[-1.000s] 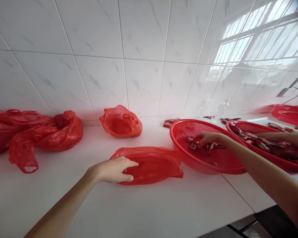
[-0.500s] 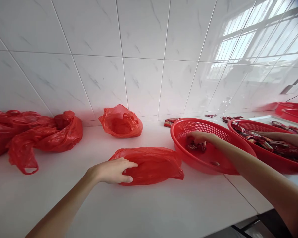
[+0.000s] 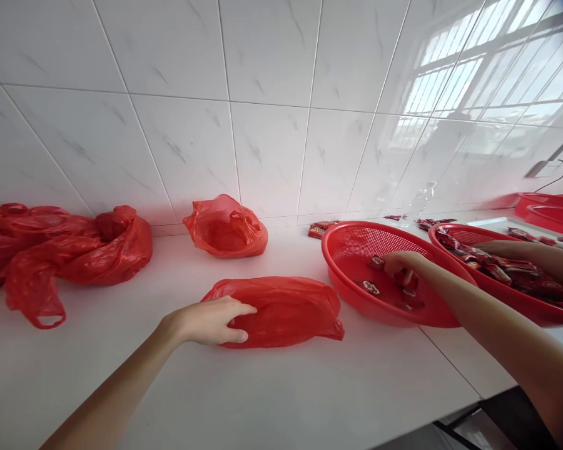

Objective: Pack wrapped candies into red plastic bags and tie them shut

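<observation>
Red flat bag: lying slack on the white tabletop, its right end just beside the near basket
Left hand: on the flat bag's left end, fingers over the top, thumb along the near edge
Left grip: narrow, pinching the bag's plastic between thumb and fingers
Right hand: down inside the near basket, fingers curled onto the packets
Right grip: cannot tell whether holding a packet or only touching, fingertips hidden
Near basket: red mesh, round, standing on the tabletop right of the flat bag
Packets: few, red wrappers, loose on the basket floor around the right hand
Far basket: red, just behind and right of the near one, heaped with wrappers, another person's arm stretched over it
Open bag: red, against the tiled wall, behind the flat bag and apart from it
Heap of bags: red, crumpled, far left along the wall, well apart from both hands
Stray packets: by the wall, between open bag and near basket
</observation>
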The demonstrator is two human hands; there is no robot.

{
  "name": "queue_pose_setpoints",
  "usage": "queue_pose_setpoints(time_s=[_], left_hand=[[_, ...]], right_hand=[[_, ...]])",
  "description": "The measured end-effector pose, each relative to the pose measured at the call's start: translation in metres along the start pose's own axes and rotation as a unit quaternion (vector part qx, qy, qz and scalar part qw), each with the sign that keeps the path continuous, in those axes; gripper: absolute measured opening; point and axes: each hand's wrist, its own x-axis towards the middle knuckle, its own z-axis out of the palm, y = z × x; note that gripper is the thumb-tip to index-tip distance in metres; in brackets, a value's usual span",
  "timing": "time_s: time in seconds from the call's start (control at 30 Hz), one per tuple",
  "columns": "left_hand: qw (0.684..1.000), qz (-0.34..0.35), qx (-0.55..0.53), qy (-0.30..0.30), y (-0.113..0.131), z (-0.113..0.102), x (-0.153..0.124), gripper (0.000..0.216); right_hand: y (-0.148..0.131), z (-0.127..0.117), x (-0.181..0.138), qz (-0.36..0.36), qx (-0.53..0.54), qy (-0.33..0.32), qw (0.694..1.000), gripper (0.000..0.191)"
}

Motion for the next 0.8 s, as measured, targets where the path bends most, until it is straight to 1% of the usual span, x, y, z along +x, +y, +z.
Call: queue_pose_setpoints(time_s=[0.07, 0.1, 0.13, 0.17, 0.2, 0.23, 0.3, 0.33, 0.37, 0.4, 0.47, 0.53, 0.57, 0.67, 0.73, 0.8], left_hand=[[1.0, 0.0, 0.0, 0.0, -0.001, 0.001, 0.001, 0.066], [1.0, 0.001, -0.001, -0.001, -0.001, 0.001, 0.001, 0.065], [1.0, 0.002, -0.002, 0.0, -0.001, 0.001, 0.001, 0.065], [1.0, 0.004, -0.003, 0.0, -0.001, 0.001, 0.001, 0.066], [1.0, 0.006, -0.004, 0.0, -0.001, 0.001, 0.001, 0.066], [1.0, 0.007, -0.005, 0.0, -0.001, 0.001, 0.001, 0.067], [1.0, 0.011, -0.005, 0.003, -0.001, 0.001, 0.001, 0.067], [1.0, 0.012, -0.004, 0.005, -0.001, 0.001, 0.001, 0.067], [1.0, 0.013, -0.004, 0.006, -0.001, 0.001, 0.0, 0.066], [1.0, 0.015, -0.003, 0.006, -0.001, 0.001, 0.0, 0.065], [1.0, 0.019, -0.003, 0.007, 0.0, 0.001, -0.002, 0.064], [1.0, 0.02, -0.001, 0.007, 0.001, 0.0, -0.003, 0.064], [1.0, 0.018, 0.0, 0.006, 0.002, 0.0, -0.004, 0.065], [1.0, 0.014, 0.001, 0.005, 0.004, -0.001, -0.004, 0.064], [1.0, 0.015, -0.001, 0.006, 0.004, -0.001, -0.005, 0.064], [1.0, 0.014, -0.002, 0.01, 0.004, 0.0, -0.004, 0.064]], right_hand=[[-0.004, 0.006, -0.002, 0.054, -0.009, -0.066, 0.996, 0.038], [-0.008, 0.007, -0.004, 0.068, -0.008, -0.094, 0.993, 0.043], [-0.014, 0.007, -0.006, 0.065, -0.002, -0.113, 0.992, 0.051], [-0.02, 0.007, -0.009, 0.047, 0.009, -0.127, 0.991, 0.057], [-0.027, 0.006, -0.011, 0.02, 0.022, -0.137, 0.99, 0.059], [-0.034, 0.005, -0.014, -0.011, 0.035, -0.143, 0.989, 0.057], [-0.047, 0.003, -0.019, -0.061, 0.05, -0.14, 0.987, 0.049], [-0.051, 0.002, -0.02, -0.074, 0.049, -0.13, 0.987, 0.048], [-0.053, 0.002, -0.02, -0.076, 0.043, -0.117, 0.989, 0.051], [-0.054, 0.001, -0.019, -0.072, 0.032, -0.101, 0.992, 0.058], [-0.053, 0.001, -0.015, -0.056, 0.003, -0.078, 0.995, 0.077], [-0.051, 0.003, -0.01, -0.037, -0.025, -0.075, 0.996, 0.093], [-0.051, 0.005, -0.008, -0.029, -0.035, -0.08, 0.996, 0.097], [-0.055, 0.013, -0.004, -0.018, -0.06, -0.096, 0.993, 0.106], [-0.06, 0.018, -0.005, -0.035, -0.082, -0.099, 0.991, 0.107], [-0.064, 0.021, -0.009, -0.066, -0.097, -0.096, 0.988, 0.102]])
